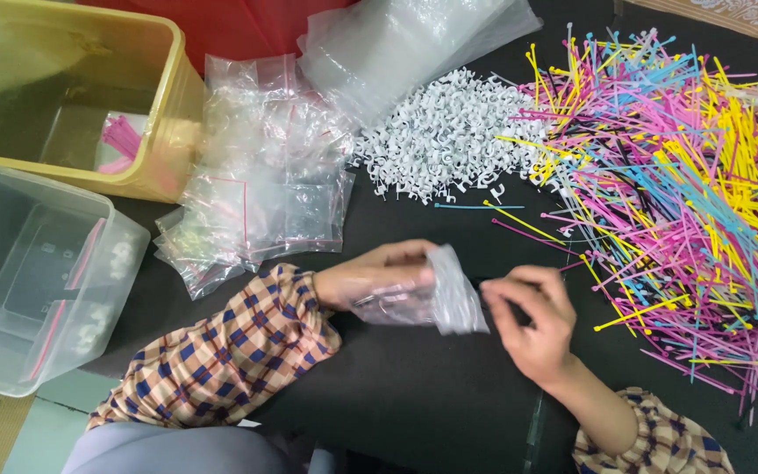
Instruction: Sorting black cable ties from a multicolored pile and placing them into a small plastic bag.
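Over black mat [414, 386]: both hands, left [370, 276], right [528, 320], grip clear bag [449, 298].

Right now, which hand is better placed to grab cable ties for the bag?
Probably the right hand: it looks free and sits beside the coloured cable ties. The left hand is busy holding the small clear bag, away from the ties.
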